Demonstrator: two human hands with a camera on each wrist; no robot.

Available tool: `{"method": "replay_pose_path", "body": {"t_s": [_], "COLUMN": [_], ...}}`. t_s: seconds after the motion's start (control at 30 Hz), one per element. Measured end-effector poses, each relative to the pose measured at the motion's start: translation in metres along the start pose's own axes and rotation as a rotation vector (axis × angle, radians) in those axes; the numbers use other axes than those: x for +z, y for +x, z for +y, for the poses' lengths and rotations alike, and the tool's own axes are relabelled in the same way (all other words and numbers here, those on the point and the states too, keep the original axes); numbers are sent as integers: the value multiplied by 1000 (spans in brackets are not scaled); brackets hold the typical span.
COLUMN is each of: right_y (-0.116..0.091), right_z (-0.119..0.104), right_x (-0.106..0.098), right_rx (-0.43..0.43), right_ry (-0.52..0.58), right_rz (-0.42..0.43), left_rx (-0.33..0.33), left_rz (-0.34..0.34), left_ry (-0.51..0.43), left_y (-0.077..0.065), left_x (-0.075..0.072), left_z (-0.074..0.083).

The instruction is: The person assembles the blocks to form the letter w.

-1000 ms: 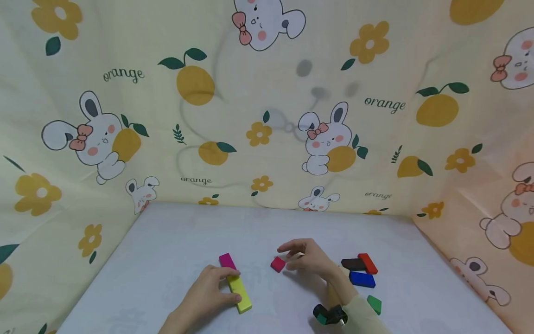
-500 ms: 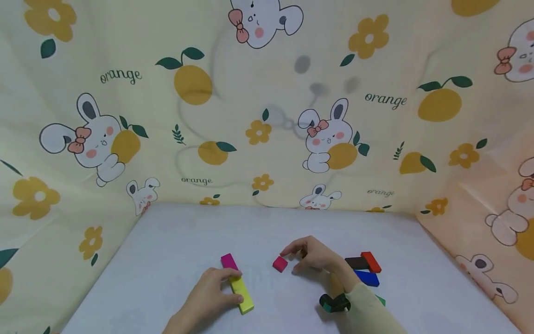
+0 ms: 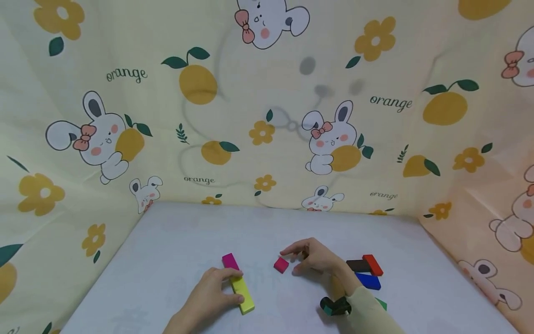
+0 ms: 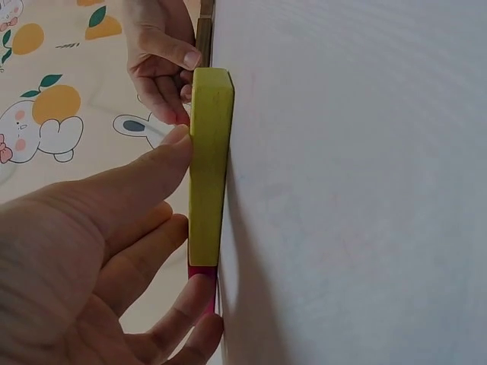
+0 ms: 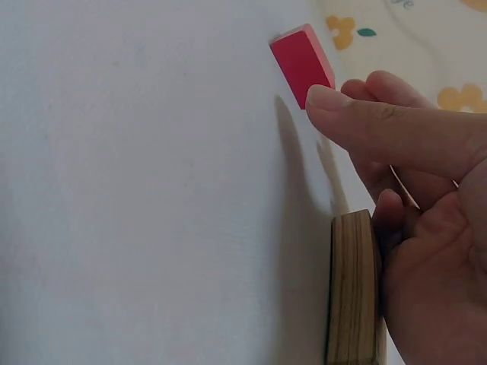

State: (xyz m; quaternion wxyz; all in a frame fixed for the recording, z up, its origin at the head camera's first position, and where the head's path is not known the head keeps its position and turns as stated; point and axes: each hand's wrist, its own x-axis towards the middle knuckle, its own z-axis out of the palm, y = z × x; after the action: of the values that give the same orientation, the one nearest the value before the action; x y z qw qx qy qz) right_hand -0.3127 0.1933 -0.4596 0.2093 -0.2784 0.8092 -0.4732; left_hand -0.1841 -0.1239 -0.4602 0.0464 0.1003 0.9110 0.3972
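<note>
My left hand (image 3: 214, 292) pinches a long yellow block (image 3: 242, 295) between thumb and fingers, near the front of the table. A magenta block (image 3: 230, 260) lies end to end with the yellow one, and my fingertips reach their joint; in the left wrist view the fingers partly cover the magenta block (image 4: 202, 272). To the right, a small pinkish-red block (image 3: 281, 265) sits on the table. My right hand (image 3: 317, 259) hovers beside it, thumb and index spread, the index fingertip close to its top corner. Beneath that hand lies a wood-grain block (image 5: 354, 289), mostly hidden in the head view.
Right of my right wrist lie a dark brown block (image 3: 358, 266), a red block (image 3: 372, 265), a blue block (image 3: 368, 280) and a green block (image 3: 381, 304) half behind the sleeve. A black wrist strap (image 3: 335, 306) hangs at the right forearm. Printed cloth (image 3: 233, 116) walls the white table.
My right hand has drawn slightly right, its thumb moving away from the pinkish-red block. The sleeve now covers more of the green block. My left hand keeps its pinch, and the view has shifted slightly.
</note>
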Motion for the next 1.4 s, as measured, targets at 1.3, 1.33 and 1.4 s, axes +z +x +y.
{"method": "replay_pose_path", "body": {"t_s": [1.3,1.33,1.4], "right_y": [3,3,3], "right_z": [-4,-4,-5], "right_x": [13,14,15], "right_rx": [71,69,66], "right_ry": [-30,-31,-38], "right_rz": [44,45,49], "left_rx": [3,6,10], "left_rz": [3,4,8], "left_ry": [-9,-8,-3], "left_y": [-3,-3,-4], "left_x": [1,1,1], "left_z": [4,4,3]}}
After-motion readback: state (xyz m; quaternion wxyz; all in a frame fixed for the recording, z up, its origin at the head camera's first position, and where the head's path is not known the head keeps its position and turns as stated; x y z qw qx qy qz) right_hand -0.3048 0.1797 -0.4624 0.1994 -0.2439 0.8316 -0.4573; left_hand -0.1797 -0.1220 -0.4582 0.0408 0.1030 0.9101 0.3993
